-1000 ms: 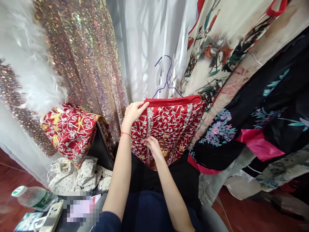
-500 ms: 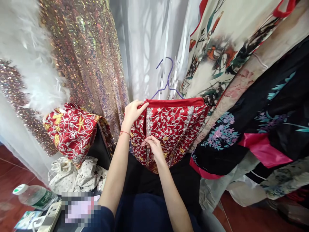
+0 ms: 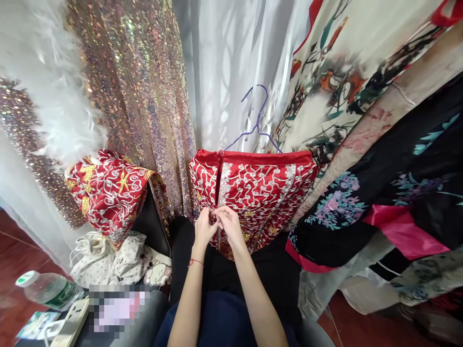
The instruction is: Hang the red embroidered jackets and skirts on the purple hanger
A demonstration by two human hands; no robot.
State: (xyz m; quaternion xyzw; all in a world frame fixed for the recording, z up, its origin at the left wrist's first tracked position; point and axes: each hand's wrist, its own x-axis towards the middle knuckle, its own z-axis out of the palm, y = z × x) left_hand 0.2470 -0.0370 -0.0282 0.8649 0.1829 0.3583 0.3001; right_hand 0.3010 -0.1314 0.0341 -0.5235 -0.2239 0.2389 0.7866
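My left hand (image 3: 204, 226) and right hand (image 3: 228, 224) meet, fingertips pinched on the side opening of a red skirt embroidered in silver and gold (image 3: 258, 188), hanging from a thin purple wire hanger (image 3: 256, 123). I judge steady edge alignment matters here.

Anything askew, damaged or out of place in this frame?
Nothing looks damaged. The red embroidered garment hangs on a purple hanger; the left hand and right hand pinch its front opening. Mild clutter: a second red garment bunched on a dark chair, and a water bottle lying on its side.
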